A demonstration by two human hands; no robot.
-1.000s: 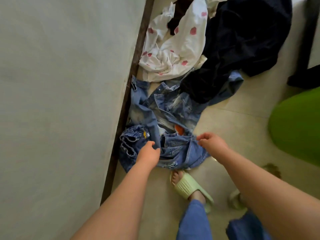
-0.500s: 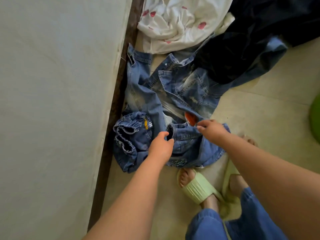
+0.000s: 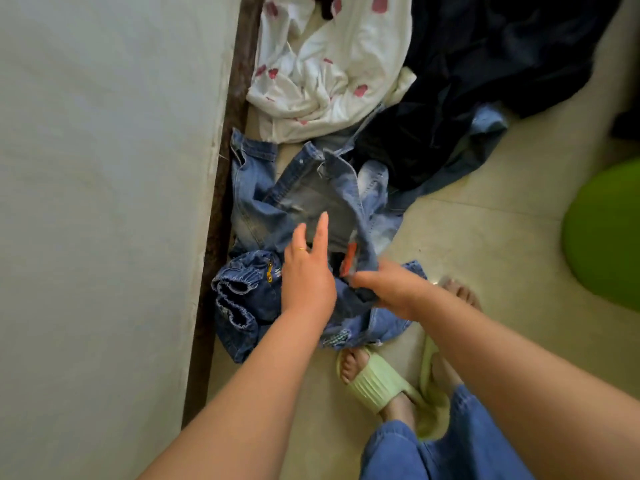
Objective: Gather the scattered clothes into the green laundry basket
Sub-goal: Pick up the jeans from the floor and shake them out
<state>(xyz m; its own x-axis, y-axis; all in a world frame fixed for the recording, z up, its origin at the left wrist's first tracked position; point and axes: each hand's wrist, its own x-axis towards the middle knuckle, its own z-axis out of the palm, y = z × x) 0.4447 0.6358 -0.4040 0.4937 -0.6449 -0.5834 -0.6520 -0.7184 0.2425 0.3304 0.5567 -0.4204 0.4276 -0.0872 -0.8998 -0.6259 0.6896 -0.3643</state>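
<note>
Clothes lie on the tiled floor beside a white wall. A faded blue denim garment (image 3: 311,199) is bunched up off the floor, and my right hand (image 3: 391,289) is shut on its near edge by an orange tag. My left hand (image 3: 306,268) hovers over the same denim with fingers spread, holding nothing. Darker denim shorts (image 3: 242,299) with frayed hems lie under and left of my left hand. Farther off lie a white garment with red spots (image 3: 329,71) and a dark navy garment (image 3: 485,64). The green laundry basket (image 3: 606,230) shows at the right edge.
A white wall (image 3: 104,202) with a brown skirting strip (image 3: 221,202) runs along the left, tight against the clothes. My feet in pale green slippers (image 3: 377,386) stand just below the denim pile. Bare floor tiles (image 3: 485,244) lie between the pile and the basket.
My right hand has closed on the faded denim and lifted it, folding it up. My left hand has opened and reached forward over it. The view has shifted, showing more of the basket.
</note>
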